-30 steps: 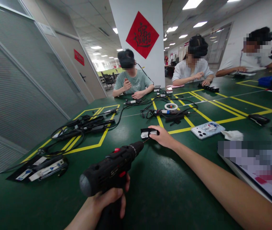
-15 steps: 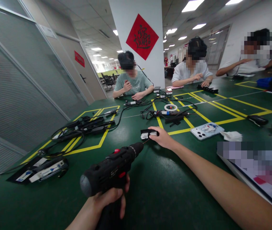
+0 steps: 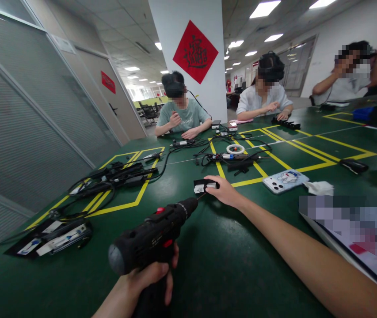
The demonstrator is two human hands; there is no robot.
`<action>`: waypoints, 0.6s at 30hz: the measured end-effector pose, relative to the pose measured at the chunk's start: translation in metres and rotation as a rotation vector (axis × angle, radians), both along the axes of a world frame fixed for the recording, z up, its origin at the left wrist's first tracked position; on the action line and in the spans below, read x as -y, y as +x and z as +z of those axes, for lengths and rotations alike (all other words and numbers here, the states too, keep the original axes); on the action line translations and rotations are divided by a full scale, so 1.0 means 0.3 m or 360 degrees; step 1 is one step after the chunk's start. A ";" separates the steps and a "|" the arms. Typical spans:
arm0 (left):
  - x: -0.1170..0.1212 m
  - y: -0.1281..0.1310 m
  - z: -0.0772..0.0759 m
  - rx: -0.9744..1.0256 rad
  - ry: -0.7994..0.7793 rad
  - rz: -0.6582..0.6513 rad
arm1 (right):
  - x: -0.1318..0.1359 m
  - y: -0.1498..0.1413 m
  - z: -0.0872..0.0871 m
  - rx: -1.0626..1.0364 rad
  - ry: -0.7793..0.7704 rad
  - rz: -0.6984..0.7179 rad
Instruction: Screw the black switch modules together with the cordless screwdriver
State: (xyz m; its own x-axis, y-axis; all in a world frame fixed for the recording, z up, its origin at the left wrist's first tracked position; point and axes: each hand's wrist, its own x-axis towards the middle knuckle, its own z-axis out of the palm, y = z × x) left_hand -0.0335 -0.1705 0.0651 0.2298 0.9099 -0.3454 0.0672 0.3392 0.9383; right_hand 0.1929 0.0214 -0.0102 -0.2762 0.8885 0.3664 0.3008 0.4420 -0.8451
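Observation:
My left hand (image 3: 153, 276) is wrapped round the handle of a black cordless drill (image 3: 151, 234) with red buttons. The drill points forward and to the right, and its thin bit ends at a small black-and-white block (image 3: 200, 187). Whether the tip actually touches the block cannot be made out. My right hand (image 3: 223, 191) reaches in from the right and grips that block by its right end, low over the green table (image 3: 188, 291). The fingers cover part of the block.
Black cables and tools (image 3: 122, 172) lie on the left, near a black pouch (image 3: 64, 236). Ahead are a white ring (image 3: 235, 149) and more cabled tools (image 3: 228, 157). A phone (image 3: 286, 180), a tissue (image 3: 320, 188) and a tablet-like device (image 3: 350, 243) lie right. Several people sit opposite.
Drill, block and both my hands keep nearly the same pose; the view has shifted slightly. At the far right, a person has raised both hands towards their head.

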 end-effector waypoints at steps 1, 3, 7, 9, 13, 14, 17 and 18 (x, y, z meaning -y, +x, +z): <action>0.000 0.000 0.002 -0.0012 0.0001 -0.0004 | 0.000 0.000 -0.001 0.0000 -0.0004 -0.0003; -0.001 0.002 0.006 -0.0025 -0.0013 0.0002 | -0.001 0.000 -0.002 0.0000 -0.0002 -0.0007; -0.004 0.005 0.011 -0.0028 -0.0051 0.0021 | -0.004 0.000 -0.007 -0.0005 0.0013 -0.0006; -0.005 0.006 0.012 -0.0034 -0.0054 0.0026 | -0.007 0.000 -0.009 -0.0004 0.0009 -0.0008; -0.001 0.005 0.005 -0.0053 -0.0021 0.0045 | -0.011 -0.002 -0.015 -0.0001 0.0005 -0.0021; 0.000 0.003 0.002 -0.0053 -0.0021 0.0053 | -0.012 -0.003 -0.018 -0.0004 0.0006 -0.0024; 0.003 -0.003 -0.010 -0.0046 -0.0048 0.0081 | -0.015 -0.004 -0.024 -0.0019 0.0009 -0.0027; 0.004 -0.004 -0.012 -0.0045 -0.0057 0.0084 | -0.015 -0.004 -0.026 -0.0022 0.0011 -0.0025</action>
